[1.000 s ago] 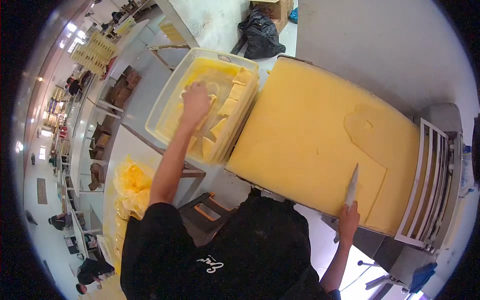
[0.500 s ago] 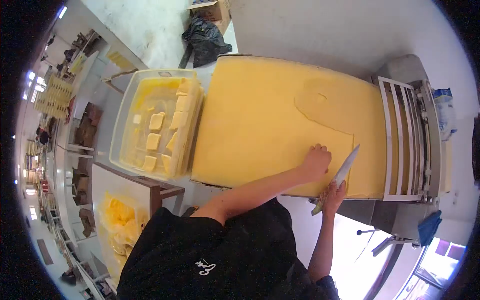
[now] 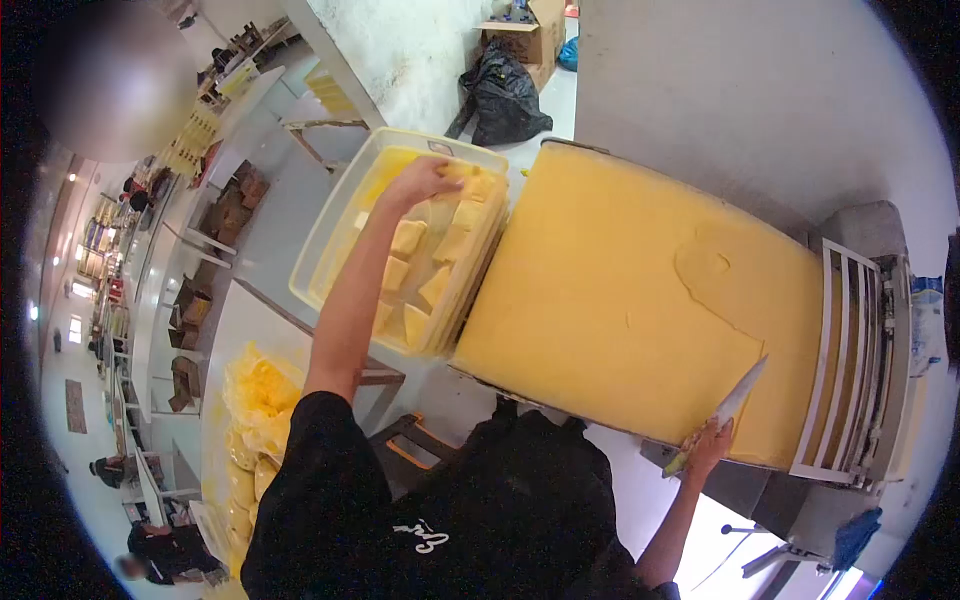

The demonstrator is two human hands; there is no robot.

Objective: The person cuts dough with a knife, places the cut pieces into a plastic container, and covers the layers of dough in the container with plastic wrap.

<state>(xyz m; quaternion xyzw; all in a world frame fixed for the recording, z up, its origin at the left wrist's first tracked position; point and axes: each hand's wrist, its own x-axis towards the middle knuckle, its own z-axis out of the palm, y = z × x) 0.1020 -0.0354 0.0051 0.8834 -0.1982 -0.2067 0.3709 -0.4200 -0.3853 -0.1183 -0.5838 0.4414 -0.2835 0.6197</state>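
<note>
My left hand [image 3: 424, 182] is over the far end of a clear plastic tub [image 3: 318, 252], next to the pale yellow blocks [image 3: 478, 188] along its right side. Its fingers reach down with gaps between them; their tips are partly hidden, and no block is seen lifted. My right hand [image 3: 712, 442] is wrapped around the handle of a large knife [image 3: 742, 388]. The blade lies over the near right part of a wide, flat yellow dough sheet [image 3: 590, 270], beside a cut line. A thin rounded patch of dough [image 3: 722, 262] lies on the sheet's far right part.
A metal slatted frame [image 3: 835, 350] borders the sheet on the right. At lower left, a side table [image 3: 215, 350] bears plastic bags of yellow dough [image 3: 262, 395]. A stool [image 3: 415, 440] stands by my body. A black bag [image 3: 500, 95] lies beyond the tub. Another person [image 3: 170, 550] is far left.
My left hand has gone from a fist above the sheet to the tub on the left, its fingers loosening. The right hand keeps the knife near the same cut line. The view has turned left.
</note>
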